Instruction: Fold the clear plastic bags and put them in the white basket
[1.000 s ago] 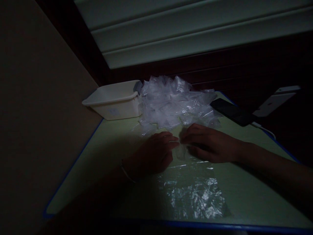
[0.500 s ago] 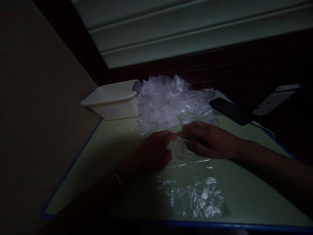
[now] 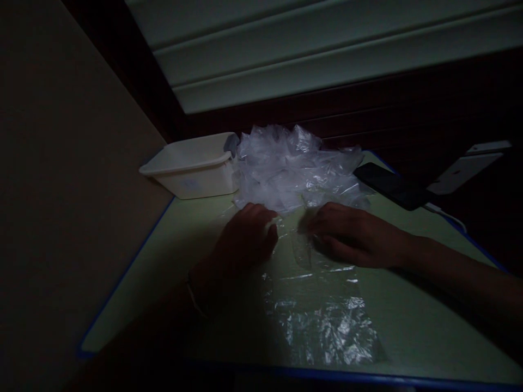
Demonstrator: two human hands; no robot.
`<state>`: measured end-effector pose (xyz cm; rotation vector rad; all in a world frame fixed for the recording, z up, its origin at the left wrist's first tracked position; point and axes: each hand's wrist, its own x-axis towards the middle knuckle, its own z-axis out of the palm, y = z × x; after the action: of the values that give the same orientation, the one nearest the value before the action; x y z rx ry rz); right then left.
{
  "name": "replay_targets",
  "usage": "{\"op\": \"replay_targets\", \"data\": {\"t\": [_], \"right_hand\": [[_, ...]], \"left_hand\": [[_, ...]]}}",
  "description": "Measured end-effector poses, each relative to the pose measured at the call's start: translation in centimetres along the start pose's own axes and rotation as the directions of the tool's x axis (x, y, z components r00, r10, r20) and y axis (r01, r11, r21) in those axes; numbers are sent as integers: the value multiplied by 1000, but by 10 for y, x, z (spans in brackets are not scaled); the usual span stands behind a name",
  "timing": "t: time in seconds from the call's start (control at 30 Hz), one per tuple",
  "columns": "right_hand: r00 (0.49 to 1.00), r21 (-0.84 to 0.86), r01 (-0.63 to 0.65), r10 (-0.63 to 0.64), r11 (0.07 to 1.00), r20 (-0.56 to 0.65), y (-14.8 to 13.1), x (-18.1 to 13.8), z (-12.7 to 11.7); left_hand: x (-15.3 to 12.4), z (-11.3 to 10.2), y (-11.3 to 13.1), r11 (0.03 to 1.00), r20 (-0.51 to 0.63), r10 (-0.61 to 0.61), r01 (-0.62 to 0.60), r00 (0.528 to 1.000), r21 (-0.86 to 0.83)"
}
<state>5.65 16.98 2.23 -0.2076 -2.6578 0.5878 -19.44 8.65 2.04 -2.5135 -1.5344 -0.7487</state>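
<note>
A clear plastic bag lies spread flat on the pale green table, its lower part crinkled and shiny. At its upper left edge my left hand is closed, with thumb and fingers pinching the film. My right hand rests at the upper right of the bag, fingers curled down onto the plastic; the fingertips are dark and partly hidden. Just beyond both hands is a heap of clear plastic bags. A thin band circles my left wrist.
A white plastic bin stands at the back left, against the heap. To the right lies a dark phone near a white cable. A pale device sits beyond it. The table has a blue edge.
My left hand has moved left, away from my right hand, which stays nearly in place on the bag. The view has shifted slightly.
</note>
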Motion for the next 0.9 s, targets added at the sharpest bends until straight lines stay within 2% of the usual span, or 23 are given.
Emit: {"op": "replay_targets", "data": {"t": [0.13,0.27,0.37,0.57,0.73,0.9], "right_hand": [[997,27,43,-45,999,66,-2,2,3],[995,31,47,-49,998,86,-2,2,6],[995,30,45,-47,999,91,0,2,7],[994,33,38,-41,999,102,0,2,7],[994,44,31,-36,999,108,-1,2,7],[994,41,31,-35,999,107,-3,3,6]], "left_hand": [[0,-4,-9,978,71,-104,89,992,187],[-6,0,-17,965,94,-141,116,986,234],[-7,4,-20,968,126,-180,152,976,200],[-5,-2,-17,985,139,-174,170,975,37],[-8,1,-17,987,216,-162,157,963,37],[-6,3,-16,988,240,-153,155,959,11]]}}
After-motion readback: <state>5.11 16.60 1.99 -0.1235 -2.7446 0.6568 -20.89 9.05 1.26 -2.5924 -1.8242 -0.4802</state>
